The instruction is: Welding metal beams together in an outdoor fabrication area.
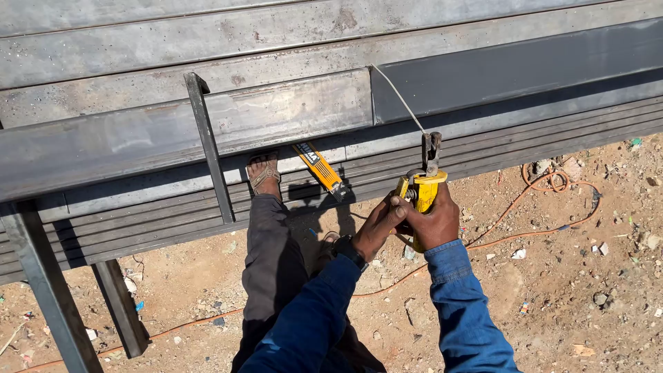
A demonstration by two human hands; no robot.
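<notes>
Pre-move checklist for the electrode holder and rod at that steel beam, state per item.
1. Right hand grips the yellow electrode holder: ok.
2. Left hand steadies the holder from the side: ok.
3. Welding rod clamped in the holder, tip at the seam on the steel beam: ok.
4. Hands gloved: not ok, both bare.
5. Orange cable lies loose on the dirt, clear of the feet: cannot tell.
6. Foot in an open sandal, under the beam: not ok.

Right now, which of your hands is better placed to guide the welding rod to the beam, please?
Probably the right hand: it grips the yellow electrode holder, rod tip already at the beam seam.
</notes>
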